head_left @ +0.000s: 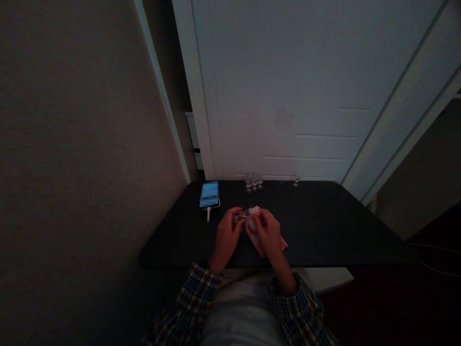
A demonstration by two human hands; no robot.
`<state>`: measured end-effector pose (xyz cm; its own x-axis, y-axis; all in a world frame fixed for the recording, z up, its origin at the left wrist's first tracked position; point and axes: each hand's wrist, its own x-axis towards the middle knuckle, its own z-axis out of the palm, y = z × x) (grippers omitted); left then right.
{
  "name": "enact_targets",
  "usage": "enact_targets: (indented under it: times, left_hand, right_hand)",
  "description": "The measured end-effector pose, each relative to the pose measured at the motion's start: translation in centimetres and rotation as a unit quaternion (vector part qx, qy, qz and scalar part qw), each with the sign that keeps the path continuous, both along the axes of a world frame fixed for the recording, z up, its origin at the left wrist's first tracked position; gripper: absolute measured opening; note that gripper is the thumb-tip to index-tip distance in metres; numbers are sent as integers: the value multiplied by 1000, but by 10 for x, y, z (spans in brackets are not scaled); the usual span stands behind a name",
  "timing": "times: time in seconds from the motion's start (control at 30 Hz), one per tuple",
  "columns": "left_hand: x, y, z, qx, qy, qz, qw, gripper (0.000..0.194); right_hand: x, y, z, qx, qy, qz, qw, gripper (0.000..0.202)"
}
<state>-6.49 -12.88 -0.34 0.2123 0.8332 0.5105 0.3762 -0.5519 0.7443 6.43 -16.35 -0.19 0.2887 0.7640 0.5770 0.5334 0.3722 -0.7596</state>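
Over the front of the dark table, my left hand (226, 235) pinches a small clear stemmed glass (240, 216), which lies sideways between my hands. My right hand (270, 233) is closed on a pink and white cloth (255, 240), bunched against the other end of the glass. Part of the cloth hangs down toward the table's front edge. My fingers and the cloth hide much of the glass. Farther back stands a tight group of several small stemmed glasses (254, 182). One more small glass (296, 181) stands apart to the right.
A lit phone (210, 194) rests on a white stand at the table's back left. The dark table (324, 226) backs onto a white panelled door (306, 86) with heart patterns. A bare wall (90, 134) rises close on the left. The room is dim.
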Motion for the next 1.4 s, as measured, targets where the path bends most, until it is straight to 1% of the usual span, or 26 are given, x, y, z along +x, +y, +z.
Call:
enact_targets:
  times: [0.1,0.23,0.37,0.57,0.7,0.9,1.2,1.4]
  left_hand:
    - [1,-1,1,7,-22,-24,999,32]
    - [1,-3,3,-8,-31,-44,999,29]
    - [1,-3,4,-24,-27,-44,998,26]
    - [0,-1,1,-52,-4,-27,998,28]
    - [0,0,0,-56,12,-27,998,26]
    - [0,1,-3,-59,26,-30,997,28]
    - [0,1,-3,-73,-11,-24,997,30]
    - [1,-4,0,-64,-51,-33,996,40]
  right_hand:
    - [1,0,-1,0,6,-16,1000,21]
    - [1,0,-1,1,13,-14,1000,23]
    - [2,1,-3,0,19,-21,1000,23]
    - [2,2,-3,-8,23,-27,999,23]
    - [1,1,-1,2,23,-26,999,23]
    - [2,2,-2,7,23,-14,1000,22]
    - [1,0,1,12,10,9,1000,20]
    - [1,2,-1,4,10,-6,1000,19]
